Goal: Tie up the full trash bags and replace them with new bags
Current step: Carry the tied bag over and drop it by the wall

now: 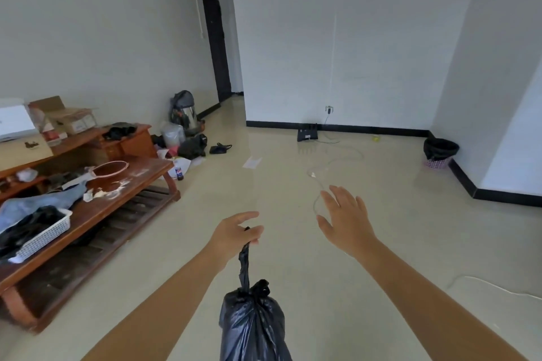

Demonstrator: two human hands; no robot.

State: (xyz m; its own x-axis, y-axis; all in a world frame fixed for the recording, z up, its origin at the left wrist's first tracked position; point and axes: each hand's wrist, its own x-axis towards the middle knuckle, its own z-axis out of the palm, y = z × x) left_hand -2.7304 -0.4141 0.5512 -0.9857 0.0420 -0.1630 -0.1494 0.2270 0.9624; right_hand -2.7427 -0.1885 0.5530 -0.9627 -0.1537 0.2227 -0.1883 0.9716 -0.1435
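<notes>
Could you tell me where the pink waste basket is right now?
The pink waste basket, lined with a black bag, stands far right on the floor against the wall's black baseboard.

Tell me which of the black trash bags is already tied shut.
The black trash bag hanging from the left hand, knotted at its neck. The other black bag sits open, lining the pink basket by the right wall.

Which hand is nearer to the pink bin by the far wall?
Right. The right hand is open, reaching toward the pink bin; the left hand is farther left, holding the tied black bag.
</notes>
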